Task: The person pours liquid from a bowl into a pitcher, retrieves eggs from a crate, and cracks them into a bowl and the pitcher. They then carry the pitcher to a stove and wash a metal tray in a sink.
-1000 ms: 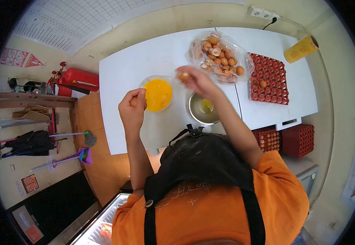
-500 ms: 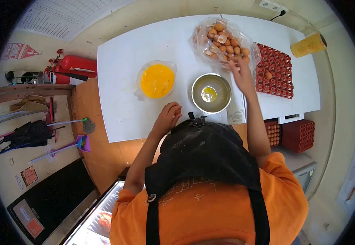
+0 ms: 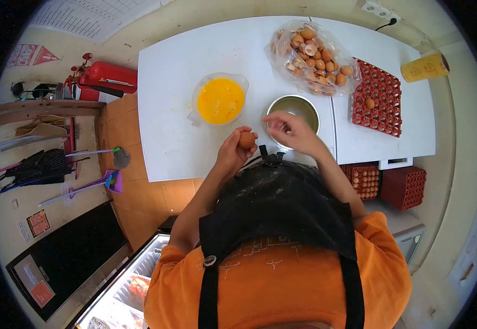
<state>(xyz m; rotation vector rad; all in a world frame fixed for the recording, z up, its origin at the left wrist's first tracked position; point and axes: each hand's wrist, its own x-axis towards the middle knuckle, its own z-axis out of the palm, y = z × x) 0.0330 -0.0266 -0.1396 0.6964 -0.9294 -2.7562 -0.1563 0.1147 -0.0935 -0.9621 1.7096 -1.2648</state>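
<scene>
In the head view my left hand (image 3: 233, 151) is closed around a brown egg (image 3: 246, 140) in front of the table's near edge. My right hand (image 3: 296, 133) hangs over the near side of a steel bowl (image 3: 316, 112), fingers parted and partly bent, with nothing visible in them. The hand hides part of the bowl's inside. Left of it stands a clear plastic jug (image 3: 243, 82) holding beaten-looking yellow egg (image 3: 221, 101). Behind the bowl a clear plastic bag (image 3: 282, 38) holds brown eggshells (image 3: 319, 64).
A red egg tray (image 3: 381, 118) with a single egg (image 3: 369, 103) lies on the white table (image 3: 167, 137) at right. Beyond it is a yellow roll (image 3: 425, 68). More egg trays (image 3: 405, 186) stand below the right side. Red fire extinguishers (image 3: 109, 77) are at left.
My right hand has moved from the bag of shells left and nearer, over the steel bowl. A brown egg now shows in my left hand, which has shifted slightly right. The view has shifted a little.
</scene>
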